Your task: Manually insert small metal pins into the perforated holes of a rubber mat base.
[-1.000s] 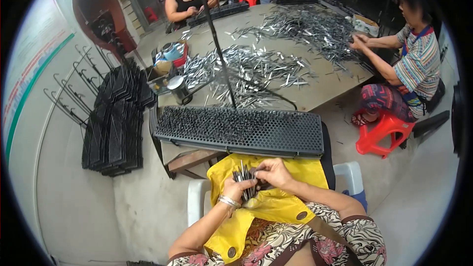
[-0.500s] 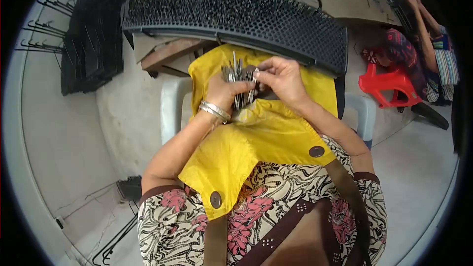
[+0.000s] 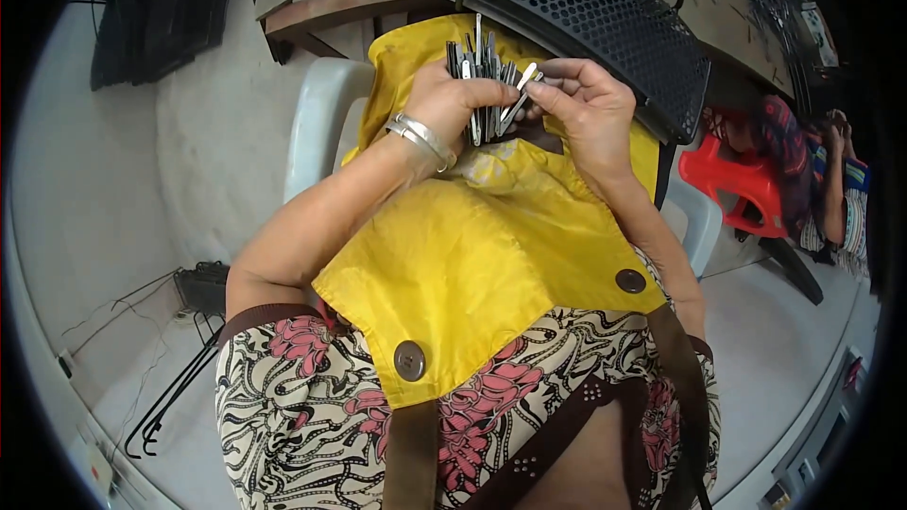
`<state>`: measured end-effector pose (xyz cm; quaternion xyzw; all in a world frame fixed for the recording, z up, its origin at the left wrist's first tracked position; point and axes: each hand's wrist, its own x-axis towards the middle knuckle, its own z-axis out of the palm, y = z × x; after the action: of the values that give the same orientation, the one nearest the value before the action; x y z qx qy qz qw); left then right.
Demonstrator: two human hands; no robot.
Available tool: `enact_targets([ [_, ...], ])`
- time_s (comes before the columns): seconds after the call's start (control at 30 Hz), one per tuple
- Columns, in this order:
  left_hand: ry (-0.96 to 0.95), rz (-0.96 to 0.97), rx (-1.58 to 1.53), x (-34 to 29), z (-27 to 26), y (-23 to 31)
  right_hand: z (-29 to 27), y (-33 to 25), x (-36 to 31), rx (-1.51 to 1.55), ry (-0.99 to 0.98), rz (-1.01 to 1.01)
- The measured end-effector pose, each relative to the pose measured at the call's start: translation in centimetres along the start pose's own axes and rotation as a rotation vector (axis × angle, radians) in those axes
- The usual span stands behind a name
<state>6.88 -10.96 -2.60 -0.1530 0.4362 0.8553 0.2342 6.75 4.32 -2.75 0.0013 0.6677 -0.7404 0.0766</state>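
Note:
My left hand is closed round a bunch of slim metal strips, its thumb laid across them. Most strips stand roughly upright, with rounded ends at uneven heights; some are shiny, others dark. At the bunch's right side, my right hand pinches a tilted metal strip between thumb and fingertips. A second pale, shiny strip end shows beside that pinch; whether it is also gripped is unclear. Both hands are above the yellow apron over my lap. The left fingers are mostly hidden behind the bunch.
A long black perforated rack stands just beyond my hands on a table with loose metal pieces. A pale chair arm is at my left. A red plastic stool and another person's arm are at the right.
The view has shifted, so the rack sits higher and is partly cut off. My right hand has moved slightly outward, and the strip in its fingers now slants away from the bunch.

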Motion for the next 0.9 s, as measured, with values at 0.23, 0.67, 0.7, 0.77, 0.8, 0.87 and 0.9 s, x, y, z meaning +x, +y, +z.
enact_targets([
  [0.23,0.14,-0.064,-0.021,0.0,-0.4,0.3,-1.6,-1.2,1.8,-0.116,0.19,-0.163],
  [0.67,0.154,-0.055,-0.05,0.2,-0.7,-0.1,-4.0,-2.6,9.5,-0.618,0.415,-0.825],
  [0.7,0.161,-0.055,-0.046,0.2,-0.7,-0.2,-3.9,-2.4,9.7,-0.617,0.413,-0.823],
  [0.77,0.161,-0.058,-0.048,0.1,-0.6,0.0,-3.8,-2.0,10.3,-0.764,0.395,-0.938],
  [0.8,0.158,-0.06,-0.049,0.1,-0.5,0.1,-3.7,-2.0,10.3,-0.76,0.368,-0.973],
  [0.87,0.155,-0.061,-0.052,0.2,-0.4,0.1,-4.3,-1.7,11.1,-0.866,0.304,-1.044],
  [0.9,0.156,-0.058,-0.056,0.1,-0.4,0.1,-4.3,-1.7,11.4,-0.968,0.234,-1.115],
])
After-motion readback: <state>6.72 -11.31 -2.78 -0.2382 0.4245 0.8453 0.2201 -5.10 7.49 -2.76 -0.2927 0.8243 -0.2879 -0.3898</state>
